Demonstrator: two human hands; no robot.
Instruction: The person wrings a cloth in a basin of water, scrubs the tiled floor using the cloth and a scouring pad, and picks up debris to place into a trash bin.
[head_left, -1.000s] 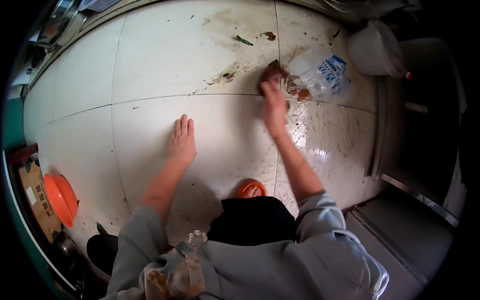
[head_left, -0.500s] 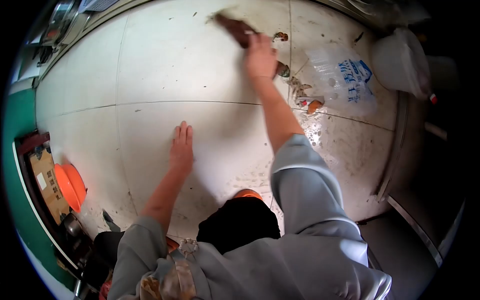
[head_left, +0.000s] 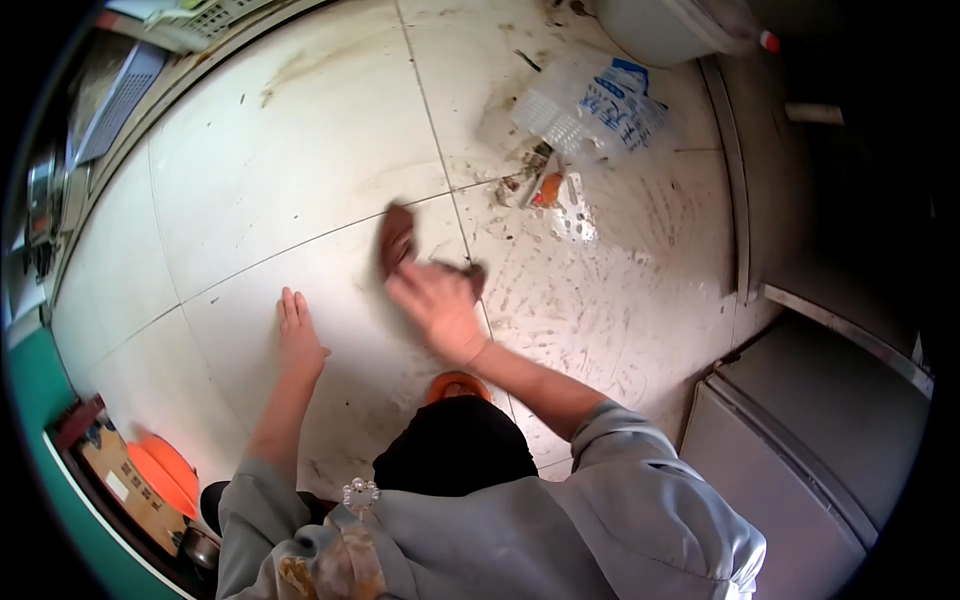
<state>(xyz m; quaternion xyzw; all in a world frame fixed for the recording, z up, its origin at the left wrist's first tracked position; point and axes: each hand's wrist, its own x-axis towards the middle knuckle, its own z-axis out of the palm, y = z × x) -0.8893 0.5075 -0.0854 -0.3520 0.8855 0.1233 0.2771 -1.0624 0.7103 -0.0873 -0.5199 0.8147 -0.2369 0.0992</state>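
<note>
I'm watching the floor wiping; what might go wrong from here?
1. The brown cloth under the right hand may smear grime: the tiles to its right already carry dark streaks.
2. A wide sweep could scatter the food scraps or catch the clear plastic bag close beside them.
3. The shiny patch near the scraps looks wet, so a hand or the orange slipper might slip if it moves there.

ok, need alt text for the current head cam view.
A person's right hand is on a brown cloth against a dirty tiled floor, the left hand resting nearby. Beyond them lie scraps and a clear plastic bag with blue print; an orange basin shows at lower left.
</note>
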